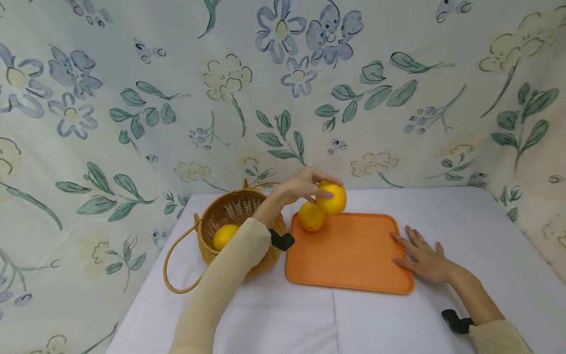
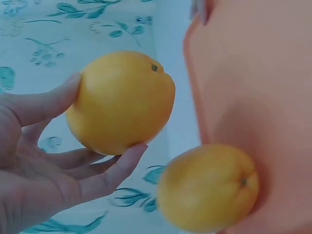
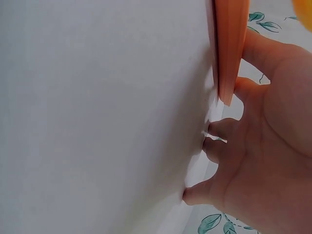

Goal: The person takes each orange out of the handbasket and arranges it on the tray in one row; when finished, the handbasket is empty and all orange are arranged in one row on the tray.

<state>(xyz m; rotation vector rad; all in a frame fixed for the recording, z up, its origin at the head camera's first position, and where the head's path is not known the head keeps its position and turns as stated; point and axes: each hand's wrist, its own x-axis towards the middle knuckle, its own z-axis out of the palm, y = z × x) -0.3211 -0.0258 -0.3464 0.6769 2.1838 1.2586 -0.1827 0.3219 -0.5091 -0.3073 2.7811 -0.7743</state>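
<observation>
My left hand (image 1: 305, 184) grips a yellow-orange orange (image 1: 334, 198) above the back left of a flat orange tray (image 1: 358, 253). In the left wrist view, thumb and fingers wrap the held orange (image 2: 122, 102), its green stem end facing away from the palm. A second orange (image 1: 311, 217) rests on the tray's back left corner, just beneath the held one. At the tray's right edge, my right hand (image 1: 422, 258) lies with fingers spread. The right wrist view shows thumb and index finger against the tray rim (image 3: 231, 53), other fingertips on the white cloth.
Left of the tray stands a wicker basket (image 1: 268, 256) with looped handles, one folded out to the left (image 1: 170, 265). Another orange (image 1: 224, 236) lies inside it. My left forearm crosses over the basket. Behind the white-covered table hangs a floral curtain (image 1: 283, 98).
</observation>
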